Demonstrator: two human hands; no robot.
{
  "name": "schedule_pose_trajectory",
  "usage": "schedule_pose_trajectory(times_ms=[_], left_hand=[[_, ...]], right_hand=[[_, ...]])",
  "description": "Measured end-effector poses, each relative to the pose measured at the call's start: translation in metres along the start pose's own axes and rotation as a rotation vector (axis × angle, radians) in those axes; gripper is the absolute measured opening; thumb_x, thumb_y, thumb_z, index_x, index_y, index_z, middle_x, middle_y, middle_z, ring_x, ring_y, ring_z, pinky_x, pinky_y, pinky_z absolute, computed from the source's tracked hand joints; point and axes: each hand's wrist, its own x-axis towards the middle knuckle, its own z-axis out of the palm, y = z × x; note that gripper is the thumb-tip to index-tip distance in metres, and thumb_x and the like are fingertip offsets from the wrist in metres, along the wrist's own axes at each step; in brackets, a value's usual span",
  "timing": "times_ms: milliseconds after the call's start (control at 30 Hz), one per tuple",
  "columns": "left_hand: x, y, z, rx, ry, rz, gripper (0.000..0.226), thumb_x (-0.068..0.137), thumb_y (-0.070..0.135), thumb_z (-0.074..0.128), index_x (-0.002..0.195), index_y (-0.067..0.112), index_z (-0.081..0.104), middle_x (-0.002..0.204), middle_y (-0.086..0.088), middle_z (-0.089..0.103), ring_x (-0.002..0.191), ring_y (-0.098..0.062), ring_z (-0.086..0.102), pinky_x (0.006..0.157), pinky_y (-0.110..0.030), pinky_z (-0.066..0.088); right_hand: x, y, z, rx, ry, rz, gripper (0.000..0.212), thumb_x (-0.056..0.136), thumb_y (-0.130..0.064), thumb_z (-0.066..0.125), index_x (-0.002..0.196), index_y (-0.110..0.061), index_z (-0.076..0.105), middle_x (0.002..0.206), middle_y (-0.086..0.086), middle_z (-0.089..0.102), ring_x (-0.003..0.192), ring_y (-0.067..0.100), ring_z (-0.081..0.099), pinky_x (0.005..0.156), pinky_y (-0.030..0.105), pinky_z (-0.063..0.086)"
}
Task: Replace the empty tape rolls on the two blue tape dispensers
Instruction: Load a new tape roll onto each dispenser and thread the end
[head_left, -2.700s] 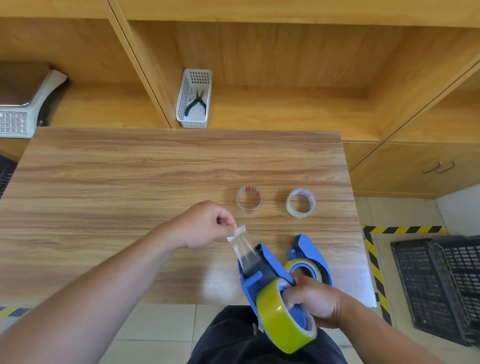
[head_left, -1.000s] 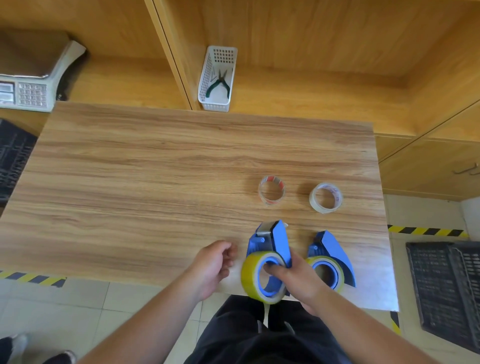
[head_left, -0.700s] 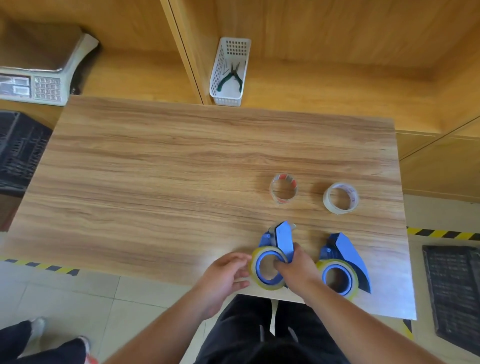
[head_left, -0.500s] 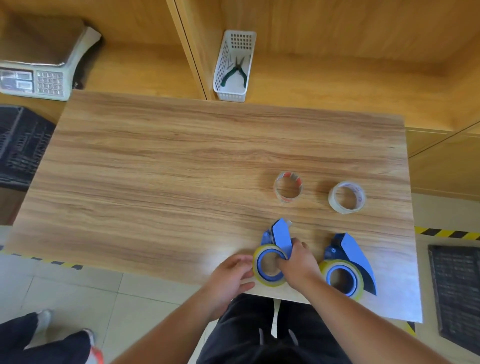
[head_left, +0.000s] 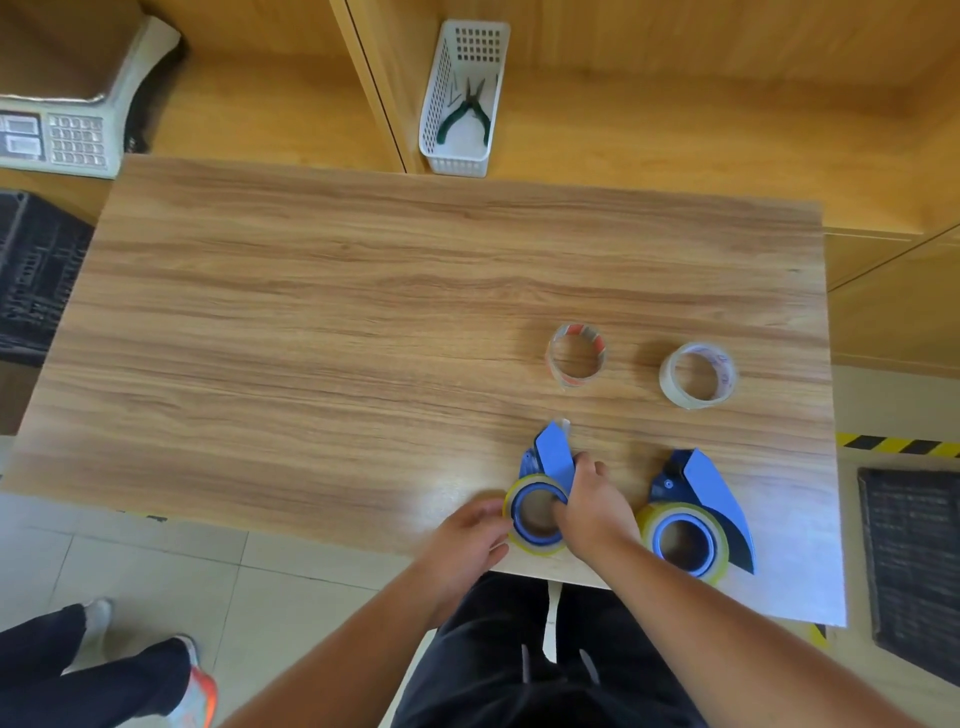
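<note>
Table (head_left: 363, 322): wood grain, carrying everything below.
Right hand (head_left: 592, 506): curled over the left dispenser, fingers closed around its blue body, thumb side against the roll's inner ring.
Left hand (head_left: 467, 535): loosely open, fingertips against the outer left rim of the same roll; somewhat blurred, so cannot tell whether pressing or merely touching.
Left dispenser (head_left: 553, 457): blue, lying near the table's front edge, nose pointing toward the far edge, a bit of clear tape showing at the tip.
Left roll (head_left: 514, 530): yellowish tape on a blue hub, full, seated in the left dispenser, between the two hands.
Right dispenser (head_left: 711, 493): blue, near the front right corner, apart from both hands, with its own full yellowish roll (head_left: 717, 564) on a blue hub.
Empty rolls: one with red print (head_left: 597, 343), one whitish (head_left: 670, 376), side by side behind the dispensers, toward the right edge, untouched.
</note>
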Motion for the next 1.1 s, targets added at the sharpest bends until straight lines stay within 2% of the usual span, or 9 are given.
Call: schedule_pose_trajectory(times_ms=[133, 333, 400, 467, 567, 733, 867, 1000, 1100], left_hand=[[0.0, 0.002, 0.003, 0.022, -0.001, 0.008, 0.023, 0.099, 0.019, 0.06, 0.116, 0.027, 0.074, 0.12, 0.005, 0.074, 0.119, -0.005, 0.065, 0.114, -0.033, 0.046], [-0.005, 0.006, 0.009, 0.042, 0.026, 0.02, 0.014, 0.097, 0.019, 0.061, 0.101, 0.025, 0.072, 0.107, 0.003, 0.07, 0.109, -0.009, 0.065, 0.102, -0.03, 0.049], [-0.004, 0.007, 0.013, 0.101, 0.115, 0.054, 0.008, 0.09, 0.029, 0.065, 0.097, 0.027, 0.069, 0.105, 0.006, 0.069, 0.104, -0.011, 0.065, 0.1, -0.034, 0.052], [0.002, 0.005, 0.017, 0.251, 0.278, 0.109, 0.025, 0.082, 0.038, 0.066, 0.105, 0.03, 0.067, 0.108, 0.011, 0.069, 0.1, -0.013, 0.066, 0.097, -0.038, 0.054], [0.004, 0.006, 0.03, 0.478, 0.404, 0.237, 0.028, 0.086, 0.026, 0.067, 0.113, 0.031, 0.064, 0.114, 0.01, 0.067, 0.097, -0.013, 0.067, 0.081, -0.03, 0.05], [0.005, 0.007, 0.079, 0.639, 0.232, 0.419, 0.026, 0.087, 0.018, 0.066, 0.104, 0.037, 0.06, 0.109, 0.01, 0.061, 0.089, -0.005, 0.063, 0.078, -0.015, 0.044], [0.015, 0.002, 0.127, 0.817, 0.152, 0.461, 0.031, 0.089, 0.028, 0.069, 0.118, 0.035, 0.059, 0.112, 0.015, 0.055, 0.092, 0.002, 0.058, 0.076, -0.007, 0.038], [0.033, -0.004, 0.16, 0.924, 0.144, 0.355, 0.052, 0.09, 0.045, 0.069, 0.136, 0.03, 0.05, 0.129, 0.01, 0.05, 0.098, -0.005, 0.058, 0.082, -0.024, 0.048], [0.05, -0.013, 0.172, 0.964, 0.179, 0.257, 0.069, 0.087, 0.053, 0.069, 0.145, 0.024, 0.044, 0.141, 0.005, 0.045, 0.116, -0.017, 0.058, 0.094, -0.035, 0.054]], right_hand=[[0.002, 0.001, 0.001, 0.027, 0.0, 0.012, 0.056, 0.091, -0.03, 0.068, 0.135, -0.013, 0.037, 0.133, 0.015, 0.05, 0.088, 0.028, 0.068, 0.066, 0.032, 0.05], [0.0, 0.003, -0.005, 0.156, -0.053, 0.039, 0.057, 0.086, -0.033, 0.072, 0.13, -0.015, 0.04, 0.13, 0.013, 0.048, 0.091, 0.03, 0.066, 0.075, 0.042, 0.058], [-0.003, 0.004, -0.009, 0.186, -0.074, 0.041, 0.058, 0.084, -0.034, 0.072, 0.129, -0.017, 0.04, 0.129, 0.011, 0.047, 0.088, 0.028, 0.064, 0.072, 0.042, 0.058], [-0.009, 0.007, -0.017, 0.212, -0.087, 0.038, 0.059, 0.082, -0.032, 0.071, 0.13, -0.018, 0.039, 0.128, 0.009, 0.045, 0.085, 0.025, 0.063, 0.066, 0.038, 0.057], [-0.02, 0.019, -0.035, 0.269, -0.016, 0.009, 0.052, 0.084, -0.025, 0.063, 0.131, -0.02, 0.041, 0.122, 0.004, 0.044, 0.091, 0.027, 0.061, 0.07, 0.039, 0.055], [-0.032, 0.082, -0.074, 0.367, 0.313, 0.002, 0.04, 0.084, -0.014, 0.062, 0.122, -0.02, 0.052, 0.11, -0.002, 0.05, 0.109, 0.027, 0.052, 0.087, 0.038, 0.046], [-0.032, 0.143, -0.09, 0.348, 0.367, 0.12, 0.058, 0.08, -0.019, 0.07, 0.133, -0.016, 0.047, 0.126, 0.009, 0.053, 0.118, 0.029, 0.046, 0.097, 0.045, 0.046], [-0.031, 0.171, -0.091, 0.345, 0.201, 0.155, 0.068, 0.079, -0.033, 0.073, 0.14, -0.02, 0.044, 0.131, 0.009, 0.051, 0.118, 0.027, 0.047, 0.096, 0.049, 0.05], [-0.031, 0.179, -0.086, 0.334, 0.097, 0.145, 0.078, 0.074, -0.041, 0.074, 0.143, -0.025, 0.04, 0.132, 0.006, 0.049, 0.121, 0.027, 0.048, 0.098, 0.048, 0.05]])
